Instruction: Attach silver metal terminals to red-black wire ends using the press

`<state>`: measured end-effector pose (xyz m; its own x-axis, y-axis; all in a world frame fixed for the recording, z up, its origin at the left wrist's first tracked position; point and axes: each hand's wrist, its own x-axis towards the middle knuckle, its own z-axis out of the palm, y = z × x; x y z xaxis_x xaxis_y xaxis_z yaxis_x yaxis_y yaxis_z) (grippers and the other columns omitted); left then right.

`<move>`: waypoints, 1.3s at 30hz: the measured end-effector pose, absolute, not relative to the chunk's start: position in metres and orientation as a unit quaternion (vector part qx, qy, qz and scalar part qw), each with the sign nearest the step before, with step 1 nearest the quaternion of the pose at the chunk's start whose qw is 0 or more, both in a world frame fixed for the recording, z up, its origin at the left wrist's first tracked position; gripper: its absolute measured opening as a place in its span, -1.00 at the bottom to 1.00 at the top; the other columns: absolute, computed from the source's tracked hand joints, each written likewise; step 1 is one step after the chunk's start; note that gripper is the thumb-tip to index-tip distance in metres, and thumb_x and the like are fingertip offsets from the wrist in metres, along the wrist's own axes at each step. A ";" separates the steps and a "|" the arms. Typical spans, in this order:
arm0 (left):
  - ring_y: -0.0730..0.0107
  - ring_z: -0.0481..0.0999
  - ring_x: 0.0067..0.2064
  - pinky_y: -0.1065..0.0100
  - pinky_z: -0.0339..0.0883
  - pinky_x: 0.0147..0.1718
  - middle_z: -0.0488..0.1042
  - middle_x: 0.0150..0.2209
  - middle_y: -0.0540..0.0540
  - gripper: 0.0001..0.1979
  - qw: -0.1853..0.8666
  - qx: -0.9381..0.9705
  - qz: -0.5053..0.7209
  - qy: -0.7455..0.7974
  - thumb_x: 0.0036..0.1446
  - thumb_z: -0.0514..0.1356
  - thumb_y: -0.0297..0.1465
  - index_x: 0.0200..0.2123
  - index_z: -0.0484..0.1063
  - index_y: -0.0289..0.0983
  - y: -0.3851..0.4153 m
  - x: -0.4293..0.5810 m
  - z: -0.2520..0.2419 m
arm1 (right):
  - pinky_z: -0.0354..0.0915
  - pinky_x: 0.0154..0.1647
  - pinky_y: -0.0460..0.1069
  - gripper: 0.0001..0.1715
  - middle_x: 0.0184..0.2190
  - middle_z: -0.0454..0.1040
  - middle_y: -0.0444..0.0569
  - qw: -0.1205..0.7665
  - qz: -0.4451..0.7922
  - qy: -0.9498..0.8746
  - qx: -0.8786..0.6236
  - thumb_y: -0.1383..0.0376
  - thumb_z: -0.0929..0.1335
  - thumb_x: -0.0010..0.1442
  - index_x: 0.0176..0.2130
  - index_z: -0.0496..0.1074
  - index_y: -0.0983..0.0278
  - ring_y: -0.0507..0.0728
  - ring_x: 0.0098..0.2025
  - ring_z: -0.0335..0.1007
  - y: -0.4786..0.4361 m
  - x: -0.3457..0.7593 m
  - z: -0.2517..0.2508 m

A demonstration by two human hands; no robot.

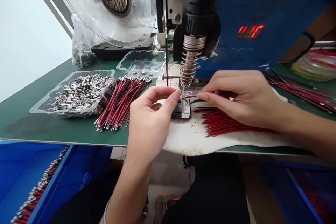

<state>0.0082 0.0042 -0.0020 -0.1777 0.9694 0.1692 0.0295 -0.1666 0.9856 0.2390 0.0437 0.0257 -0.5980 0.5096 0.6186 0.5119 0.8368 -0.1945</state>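
Observation:
My right hand (245, 99) pinches a red wire (191, 96), whose end reaches left to a small metal fixture (186, 108). A darker wire seems to run just below it. On the fixture's left side, my left hand (149, 120) has its thumb and forefinger pressed together; whatever lies between the fingertips is hidden. Directly above the fixture stands a soldering head (189, 61) wrapped in a coil spring, its tip down between my two hands. Beneath my right hand, a bundle of red and black wires (223, 122) lies on a white cloth (189, 143).
Left on the green table (23, 126) are a clear tray of small metal connectors (81, 92) and a pile of wires with connectors (122, 101). A second clear tray (141, 61) stands behind. The blue machine (236, 56) rises at the back. Blue bins (86, 168) sit below the edge.

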 end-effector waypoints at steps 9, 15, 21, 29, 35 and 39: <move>0.49 0.37 -0.47 0.40 0.05 -0.54 0.61 -0.42 -0.02 -0.78 0.394 0.505 0.566 0.519 0.18 0.59 -0.16 -0.29 0.77 -0.16 0.004 0.009 -0.001 | 0.42 -0.28 0.03 -0.81 -0.23 0.76 -0.02 0.337 -0.029 -0.887 -0.315 0.27 0.46 0.54 -0.10 0.74 0.21 0.13 -0.29 0.66 0.044 0.238 0.018; 0.41 0.50 -0.41 0.40 0.14 -0.53 0.69 -0.34 -0.05 -0.80 0.391 0.512 0.564 0.517 0.20 0.59 -0.17 -0.25 0.78 -0.15 0.002 0.009 -0.002 | 0.30 -0.38 0.07 -0.77 -0.33 0.71 -0.06 0.333 -0.007 -0.877 -0.345 0.20 0.47 0.53 -0.21 0.69 0.16 0.13 -0.38 0.56 0.042 0.233 0.020; 0.37 0.55 -0.38 0.39 0.21 -0.53 0.69 -0.32 -0.08 -0.78 0.379 0.512 0.566 0.523 0.21 0.58 -0.16 -0.23 0.77 -0.17 0.002 0.009 -0.003 | 0.33 -0.39 0.09 -0.77 -0.34 0.69 -0.07 0.341 -0.004 -0.874 -0.348 0.17 0.48 0.52 -0.23 0.68 0.12 0.14 -0.40 0.52 0.041 0.231 0.020; 0.44 0.49 -0.42 0.38 0.15 -0.52 0.68 -0.35 -0.03 -0.80 0.378 0.517 0.562 0.524 0.20 0.59 -0.18 -0.26 0.77 -0.14 0.002 0.009 -0.002 | 0.28 -0.38 0.02 -0.82 -0.31 0.69 -0.07 0.345 -0.012 -0.882 -0.320 0.24 0.47 0.54 -0.14 0.71 0.20 0.09 -0.39 0.51 0.042 0.229 0.017; 0.45 0.43 -0.47 0.36 0.09 -0.53 0.63 -0.43 -0.02 -0.80 0.383 0.510 0.562 0.527 0.19 0.59 -0.18 -0.26 0.78 -0.15 0.001 0.009 -0.002 | 0.25 -0.38 0.03 -0.81 -0.31 0.67 -0.08 0.338 -0.004 -0.878 -0.339 0.21 0.46 0.54 -0.16 0.66 0.19 0.08 -0.42 0.44 0.041 0.228 0.016; 0.44 0.39 -0.50 0.35 0.07 -0.54 0.60 -0.46 -0.02 -0.81 0.388 0.504 0.558 0.533 0.19 0.58 -0.20 -0.24 0.78 -0.16 0.001 0.010 -0.001 | 0.24 -0.37 0.03 -0.80 -0.34 0.64 -0.10 0.339 0.001 -0.877 -0.340 0.21 0.44 0.54 -0.18 0.62 0.20 0.06 -0.47 0.37 0.039 0.226 0.016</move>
<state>0.0101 0.0009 -0.0012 -0.1915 0.9702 0.1484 0.1037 -0.1304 0.9860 0.2255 0.0388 0.0164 -0.5389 0.5965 0.5948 0.5955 0.7692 -0.2318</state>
